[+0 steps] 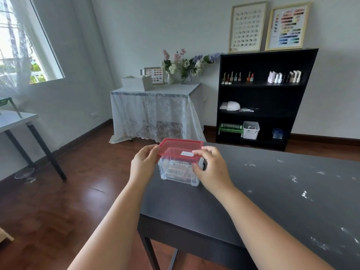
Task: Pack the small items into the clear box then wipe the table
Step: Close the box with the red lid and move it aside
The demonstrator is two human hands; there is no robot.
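Observation:
A clear plastic box (176,173) stands near the far left corner of the dark table (263,201). Some small pale items show through its walls. A red translucent lid (175,148) with a white label sits just above the box's rim, slightly tilted. My left hand (143,162) grips the lid's left edge. My right hand (211,166) pinches the lid's front right edge and covers the box's right side. White smears and specks (303,194) are scattered over the right part of the table top.
A black shelf unit (263,98) with bottles and bins stands behind the table. A lace-covered side table (155,106) with flowers is at the back. A white table (15,119) stands at left. Wooden floor lies left of the dark table.

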